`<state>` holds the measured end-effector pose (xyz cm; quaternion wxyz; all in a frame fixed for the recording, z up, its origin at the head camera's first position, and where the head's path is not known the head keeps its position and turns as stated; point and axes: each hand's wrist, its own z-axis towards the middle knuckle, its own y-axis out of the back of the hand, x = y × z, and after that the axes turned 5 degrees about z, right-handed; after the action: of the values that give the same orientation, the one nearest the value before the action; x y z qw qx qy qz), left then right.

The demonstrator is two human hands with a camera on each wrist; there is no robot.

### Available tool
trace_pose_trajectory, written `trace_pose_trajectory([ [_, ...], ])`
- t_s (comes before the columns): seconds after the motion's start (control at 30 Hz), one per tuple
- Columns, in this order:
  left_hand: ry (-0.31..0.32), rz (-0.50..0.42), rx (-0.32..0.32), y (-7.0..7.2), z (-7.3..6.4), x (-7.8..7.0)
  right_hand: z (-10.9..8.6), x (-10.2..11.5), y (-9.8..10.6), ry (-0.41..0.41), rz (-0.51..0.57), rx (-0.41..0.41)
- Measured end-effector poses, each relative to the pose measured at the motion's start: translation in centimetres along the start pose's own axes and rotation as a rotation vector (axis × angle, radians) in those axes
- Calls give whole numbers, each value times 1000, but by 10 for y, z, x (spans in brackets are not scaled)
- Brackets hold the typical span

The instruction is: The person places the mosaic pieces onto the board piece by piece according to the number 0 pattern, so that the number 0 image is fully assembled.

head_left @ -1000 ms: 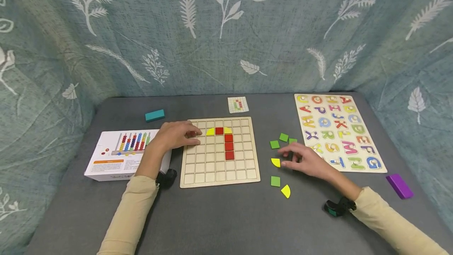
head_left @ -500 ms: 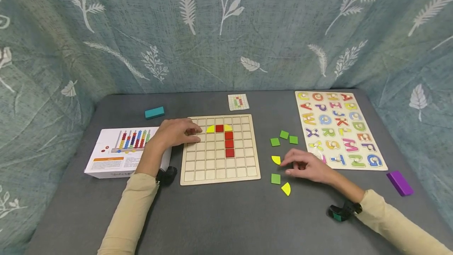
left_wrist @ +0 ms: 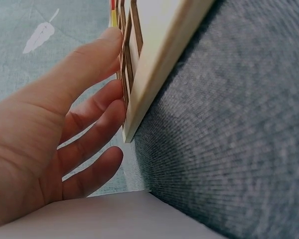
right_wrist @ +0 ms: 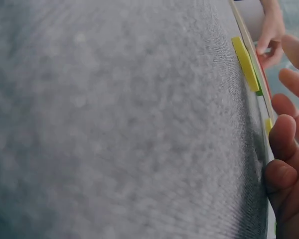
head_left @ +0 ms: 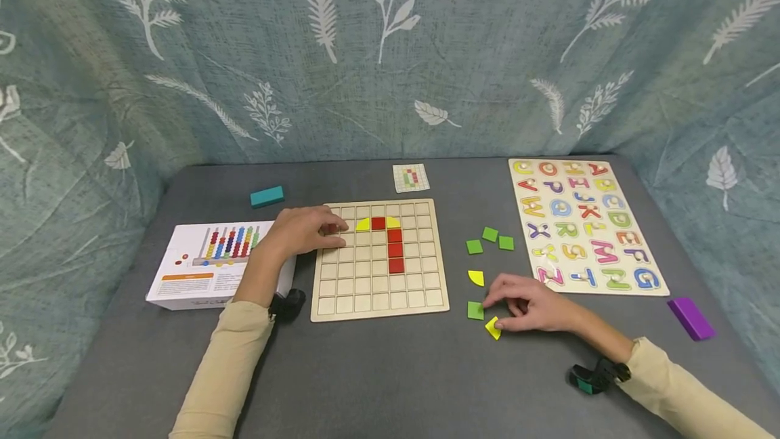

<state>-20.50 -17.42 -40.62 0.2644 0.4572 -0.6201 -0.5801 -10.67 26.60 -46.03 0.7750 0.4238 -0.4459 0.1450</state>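
My left hand rests on the left edge of a wooden grid board, its fingers loosely bent. In the left wrist view the thumb and fingertips touch the board's gridded face. Red square tiles and yellow quarter-round tiles sit in some cells. My right hand is right of the board, fingers spread, nothing gripped. Its thumb is at a yellow quarter-round tile, its forefinger beside a green square tile; contact is unclear. In the right wrist view the yellow tile appears apart from the fingers.
Another yellow tile and several green tiles lie farther back. A small pattern card is behind the board. Around stand an abacus box, a letter puzzle, a teal block and a purple block.
My right hand has moved toward the front, from the farther yellow tile to the nearer one and the green tile beside it. The left hand has stayed on the board.
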Motion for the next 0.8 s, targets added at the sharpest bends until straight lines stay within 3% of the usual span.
trace_pose_trajectory([
  [0.17,5,9,-3,0,1,0,-2,4,0,-71,-95,73],
  [0.37,5,7,-10,-3,0,1,-5,6,-1,-84,-136,86],
  [0.53,-1,7,-9,-4,-1,0,-6,8,-3,-67,-142,97],
  [0.8,-1,16,-20,-3,0,-1,-6,7,-2,25,-183,114],
])
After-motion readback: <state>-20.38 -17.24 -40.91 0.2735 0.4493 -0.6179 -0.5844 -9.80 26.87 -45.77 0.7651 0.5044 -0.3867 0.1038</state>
